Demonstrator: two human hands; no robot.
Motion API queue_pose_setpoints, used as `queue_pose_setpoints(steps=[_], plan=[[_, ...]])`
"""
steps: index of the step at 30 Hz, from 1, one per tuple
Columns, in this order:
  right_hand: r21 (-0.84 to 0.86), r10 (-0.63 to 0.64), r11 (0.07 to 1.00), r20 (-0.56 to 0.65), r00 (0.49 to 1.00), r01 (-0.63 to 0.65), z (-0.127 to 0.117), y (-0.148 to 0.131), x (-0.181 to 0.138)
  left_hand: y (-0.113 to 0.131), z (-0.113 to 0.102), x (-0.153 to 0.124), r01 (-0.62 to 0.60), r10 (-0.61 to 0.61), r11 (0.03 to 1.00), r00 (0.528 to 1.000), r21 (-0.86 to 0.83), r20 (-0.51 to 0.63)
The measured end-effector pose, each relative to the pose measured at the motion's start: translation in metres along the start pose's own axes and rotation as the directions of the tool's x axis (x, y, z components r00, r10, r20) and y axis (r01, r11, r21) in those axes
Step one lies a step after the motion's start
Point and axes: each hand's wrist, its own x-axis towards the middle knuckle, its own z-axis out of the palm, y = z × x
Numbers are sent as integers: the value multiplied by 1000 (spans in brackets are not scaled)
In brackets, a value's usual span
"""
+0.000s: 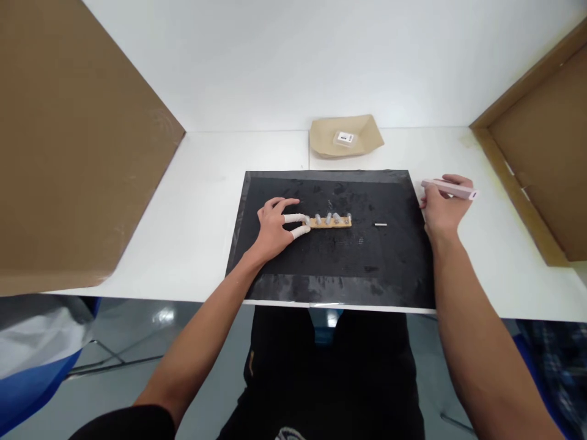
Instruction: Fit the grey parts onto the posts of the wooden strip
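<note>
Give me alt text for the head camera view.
A person's left hand holds one end of a small wooden strip on a black mat, while the right hand holds a pale slim tool at the mat's edge. A paper tray sits behind.

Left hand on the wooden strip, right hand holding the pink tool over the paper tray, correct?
No. Head view: the right hand holds the pink tool at the right edge of the black mat, clear of the paper tray. Left hand on the wooden strip: correct.

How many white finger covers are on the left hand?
2: the upper finger cover and the lower finger cover, both on the left hand, touching the wooden strip. Curled fingers may hide another. Right hand, holding a pink tool: none.
</note>
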Motion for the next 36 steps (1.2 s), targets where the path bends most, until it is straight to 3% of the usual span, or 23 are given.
queue_pose_setpoints(steps=[21,36], plan=[[-30,-36,999,142,989,40,-2,11,2,-1,2,0,31,-31,998,1000,48,4],[0,-33,999,162,986,33,-2,7,-2,6,-20,-7,34,-35,997,999,64,13]])
